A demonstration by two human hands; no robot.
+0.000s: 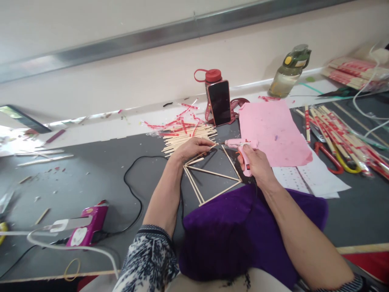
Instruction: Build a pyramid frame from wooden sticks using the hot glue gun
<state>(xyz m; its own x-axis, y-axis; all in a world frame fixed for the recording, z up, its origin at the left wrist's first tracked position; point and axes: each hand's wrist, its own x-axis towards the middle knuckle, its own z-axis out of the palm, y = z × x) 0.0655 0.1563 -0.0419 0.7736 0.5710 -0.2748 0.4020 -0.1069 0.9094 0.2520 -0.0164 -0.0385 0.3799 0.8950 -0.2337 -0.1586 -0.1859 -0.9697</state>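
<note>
Left hand [195, 149] pinches a stick [214, 146], right hand [257, 163] wraps the glue gun [234, 143]. Frame [212, 172] looks light, fragile — hold mid-stick

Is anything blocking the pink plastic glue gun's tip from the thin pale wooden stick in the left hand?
No, nothing visible stands in the way. The right hand points the pink plastic glue gun toward the end of the thin pale wooden stick in the left hand, with just a small gap showing.
</note>
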